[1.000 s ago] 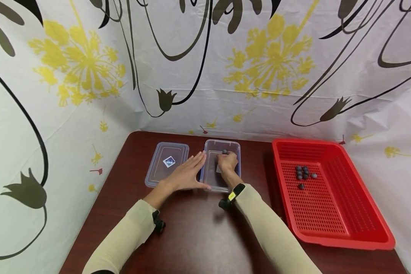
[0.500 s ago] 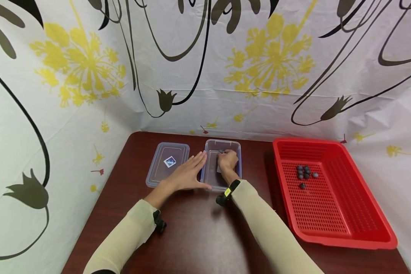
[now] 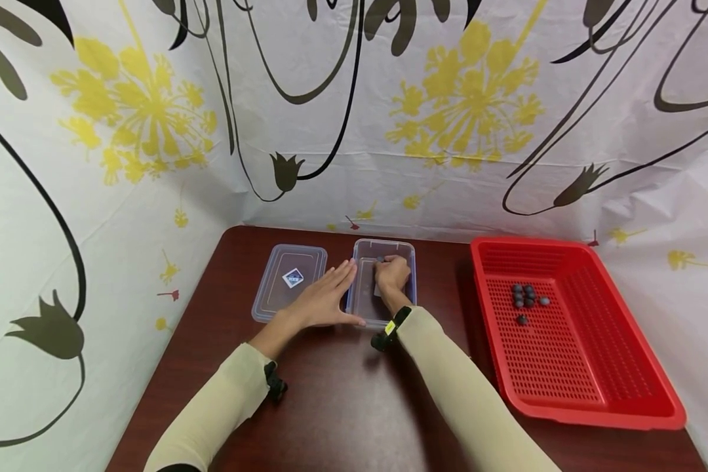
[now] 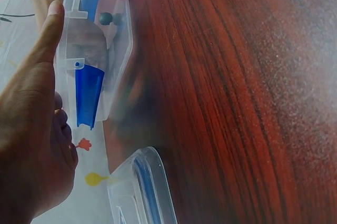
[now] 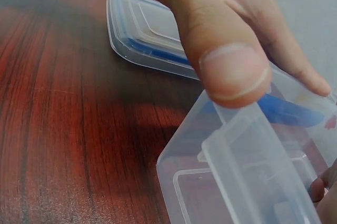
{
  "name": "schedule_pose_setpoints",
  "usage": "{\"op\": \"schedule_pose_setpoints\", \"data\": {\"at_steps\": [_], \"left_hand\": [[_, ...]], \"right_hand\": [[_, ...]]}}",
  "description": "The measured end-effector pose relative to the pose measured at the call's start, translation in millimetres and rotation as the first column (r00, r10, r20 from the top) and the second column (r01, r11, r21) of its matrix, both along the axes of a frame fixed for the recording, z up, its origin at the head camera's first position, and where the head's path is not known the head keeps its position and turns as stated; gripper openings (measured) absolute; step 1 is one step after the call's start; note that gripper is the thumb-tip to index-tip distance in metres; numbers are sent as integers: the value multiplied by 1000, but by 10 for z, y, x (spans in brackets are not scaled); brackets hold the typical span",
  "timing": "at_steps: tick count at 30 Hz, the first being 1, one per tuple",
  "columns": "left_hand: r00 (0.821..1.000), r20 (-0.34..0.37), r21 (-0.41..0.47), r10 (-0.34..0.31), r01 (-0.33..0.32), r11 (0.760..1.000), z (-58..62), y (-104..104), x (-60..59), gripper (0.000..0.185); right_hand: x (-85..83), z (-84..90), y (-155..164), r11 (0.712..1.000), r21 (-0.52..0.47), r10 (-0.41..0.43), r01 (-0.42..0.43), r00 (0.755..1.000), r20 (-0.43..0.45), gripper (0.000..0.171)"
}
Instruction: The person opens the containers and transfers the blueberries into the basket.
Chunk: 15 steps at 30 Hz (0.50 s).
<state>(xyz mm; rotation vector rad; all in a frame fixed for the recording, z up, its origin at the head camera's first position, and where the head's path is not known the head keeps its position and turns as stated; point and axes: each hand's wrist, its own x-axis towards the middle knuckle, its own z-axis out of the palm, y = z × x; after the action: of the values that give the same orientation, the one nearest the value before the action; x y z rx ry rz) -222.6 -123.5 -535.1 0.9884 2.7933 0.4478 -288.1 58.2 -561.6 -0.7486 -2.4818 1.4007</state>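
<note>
A clear plastic box (image 3: 367, 298), lidless, stands at the back middle of the table. My left hand (image 3: 324, 292) lies along its left rim, fingers straight and thumb spread to the near corner. My right hand (image 3: 393, 275) reaches down inside the box, fingers curled, at a small dark ball (image 3: 380, 259) that peeks out by the fingers. Through the box wall in the left wrist view, a dark ball (image 4: 106, 18) shows close to the right hand. The right fingertips are hidden, so I cannot tell whether they hold a ball.
A clear lid (image 3: 268, 301) with a blue-white label lies left of the box. At the right stands a red perforated basket (image 3: 566, 360) with several dark balls (image 3: 523, 295) in it. A patterned cloth (image 3: 342, 118) hangs behind the brown table (image 3: 330, 406).
My right hand has shifted slightly farther into the box and its wrist to the left. The ball by its fingers now shows less and sits farther left. My left hand stays put.
</note>
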Motion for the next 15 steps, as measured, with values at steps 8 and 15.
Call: {"op": "schedule_pose_setpoints", "data": {"at_steps": [8, 15], "left_hand": [[1000, -3, -10, -12, 12, 1000, 2, 19, -1, 130], [1000, -1, -15, 5, -5, 1000, 15, 11, 1, 130]], "right_hand": [[17, 1, 19, 1000, 16, -7, 7, 1000, 22, 16], [102, 101, 37, 997, -45, 69, -68, 997, 22, 19]]}}
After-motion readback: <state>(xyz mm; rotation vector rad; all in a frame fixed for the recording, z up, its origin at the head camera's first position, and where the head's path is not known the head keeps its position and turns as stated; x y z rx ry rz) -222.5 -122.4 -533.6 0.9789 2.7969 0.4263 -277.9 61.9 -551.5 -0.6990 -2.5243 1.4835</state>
